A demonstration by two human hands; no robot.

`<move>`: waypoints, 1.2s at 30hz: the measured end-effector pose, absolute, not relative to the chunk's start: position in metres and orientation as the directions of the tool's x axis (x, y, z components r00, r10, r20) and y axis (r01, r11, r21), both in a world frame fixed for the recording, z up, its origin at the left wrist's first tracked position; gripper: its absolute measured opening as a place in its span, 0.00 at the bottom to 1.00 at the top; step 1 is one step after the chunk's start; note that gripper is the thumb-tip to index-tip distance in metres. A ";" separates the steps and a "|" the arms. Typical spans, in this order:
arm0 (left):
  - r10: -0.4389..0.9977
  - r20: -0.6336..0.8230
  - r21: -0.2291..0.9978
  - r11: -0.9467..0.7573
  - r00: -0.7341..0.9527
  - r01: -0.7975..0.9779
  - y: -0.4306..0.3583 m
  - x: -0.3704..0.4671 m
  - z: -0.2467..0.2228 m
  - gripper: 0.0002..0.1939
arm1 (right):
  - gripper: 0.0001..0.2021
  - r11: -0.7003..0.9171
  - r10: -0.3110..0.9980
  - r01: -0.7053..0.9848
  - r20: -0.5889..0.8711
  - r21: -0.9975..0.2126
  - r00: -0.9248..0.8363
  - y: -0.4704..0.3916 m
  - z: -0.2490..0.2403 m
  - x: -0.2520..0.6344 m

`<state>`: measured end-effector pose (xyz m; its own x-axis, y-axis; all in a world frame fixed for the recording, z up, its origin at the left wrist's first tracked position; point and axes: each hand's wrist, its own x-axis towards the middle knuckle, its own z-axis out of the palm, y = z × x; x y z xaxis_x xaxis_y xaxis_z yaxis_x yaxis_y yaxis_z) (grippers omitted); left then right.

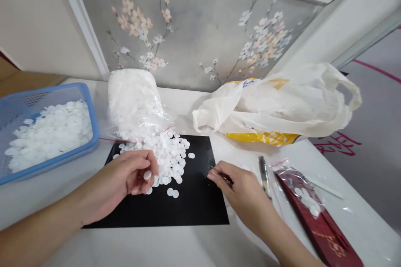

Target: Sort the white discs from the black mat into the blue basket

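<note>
Small white discs (171, 156) lie in a heap on a black sheet (200, 200), spilling from the mouth of a clear plastic bag (134, 96). My left hand (134, 177) is over the left part of the sheet, fingers curled, with one white disc (147, 175) between thumb and fingers. Two overlapping discs (173, 192) lie near the front of the heap. At the sheet's right edge, my right hand (230, 179) is closed on a thin dark tool (226, 178), its tip over the sheet. The rest of that tool is hidden by the fingers.
A blue basket (92, 119) of white discs stands at the left. Behind on the right lies a white and yellow plastic bag (275, 108). A pen (265, 175) and a red packet (332, 233) with a small clear bag lie at the right.
</note>
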<state>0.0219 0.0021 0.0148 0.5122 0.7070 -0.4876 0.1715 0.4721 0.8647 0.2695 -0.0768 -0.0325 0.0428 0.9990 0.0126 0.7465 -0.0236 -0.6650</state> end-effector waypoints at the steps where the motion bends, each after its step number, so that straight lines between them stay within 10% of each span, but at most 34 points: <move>1: 0.705 -0.481 0.870 0.459 0.521 0.181 -0.001 0.019 0.011 0.16 | 0.10 -0.003 1.000 0.723 0.011 -0.691 0.015 -0.077 -0.033 0.262; 7: 0.744 -0.348 0.840 -0.023 0.571 0.543 -0.020 0.021 -0.008 0.15 | 0.05 0.036 0.985 0.700 -0.094 -0.713 -0.147 -0.070 -0.039 0.223; 13: 0.700 -0.045 0.346 -0.659 0.713 0.668 -0.032 0.026 -0.045 0.11 | 0.08 0.041 0.971 0.751 -0.151 -0.659 -0.185 -0.063 -0.042 0.211; 23: 0.733 -0.116 0.573 -0.502 0.670 0.648 -0.028 0.032 -0.025 0.09 | 0.05 -0.138 0.990 0.435 -0.135 -0.890 0.038 -0.066 -0.031 0.225; 36: 0.663 0.043 0.285 -0.725 0.747 0.627 -0.026 0.032 -0.049 0.09 | 0.10 -0.147 0.988 0.440 -0.108 -0.886 0.112 -0.063 -0.035 0.227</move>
<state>0.0315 -0.0257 -0.0487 0.7472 0.6632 0.0431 0.6270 -0.7249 0.2853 0.2274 -0.0627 -0.0348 0.1121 0.9878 -0.1083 0.4399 -0.1471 -0.8859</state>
